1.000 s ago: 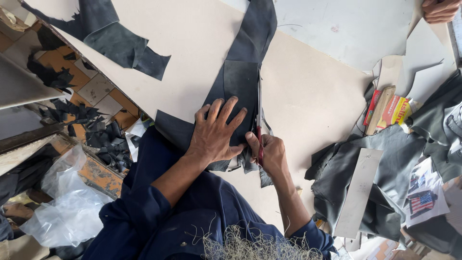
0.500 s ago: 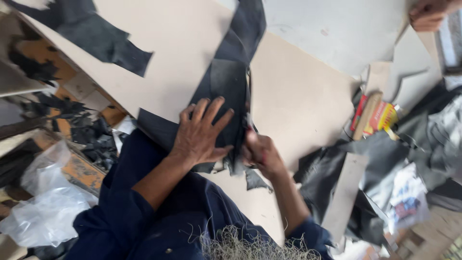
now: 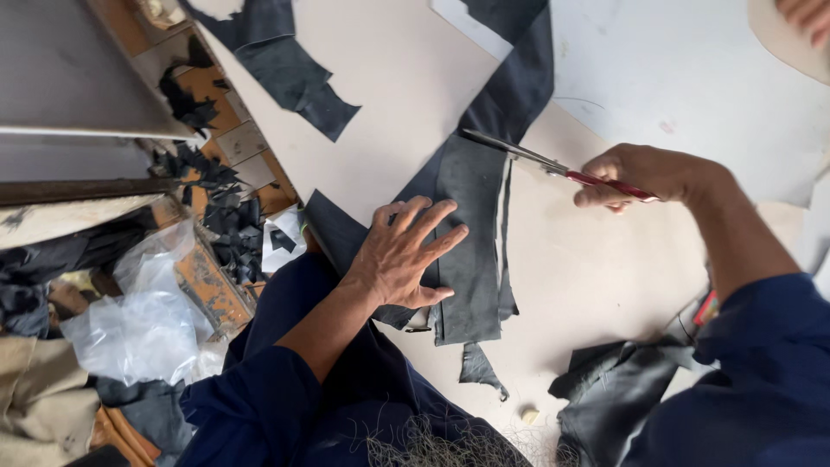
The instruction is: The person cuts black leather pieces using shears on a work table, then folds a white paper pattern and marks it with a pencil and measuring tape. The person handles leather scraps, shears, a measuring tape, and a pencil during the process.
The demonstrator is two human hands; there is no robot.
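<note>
1. The left hand (image 3: 399,257) lies flat, fingers (image 3: 437,215) spread apart, pressing down on a dark sheet (image 3: 471,216) of leather-like stuff on the beige table (image 3: 380,104). It clamps nothing; it only pins.
2. The right hand (image 3: 644,175) is closed around the red handles of the scissors (image 3: 543,161), whose blades point left and stand a little apart at the sheet's upper right edge.
3. The sheet lies mid-table, running from the person's lap up and to the right as a long strip (image 3: 517,73). A thin sliver hangs along its right edge, half parted from it.
4. It looks thin, limp and light: it drapes and curls at its ends, so it would probably shift under the blades unless held flat. The best hold looks to be a flat palm close beside the cut line, not a pinch at an edge.
5. A small scrap (image 3: 477,367) lies just below the sheet; another dark piece (image 3: 285,65) is well apart at upper left.
6. Offcuts (image 3: 229,229) and a plastic bag (image 3: 143,320) lie left of the table.
</note>
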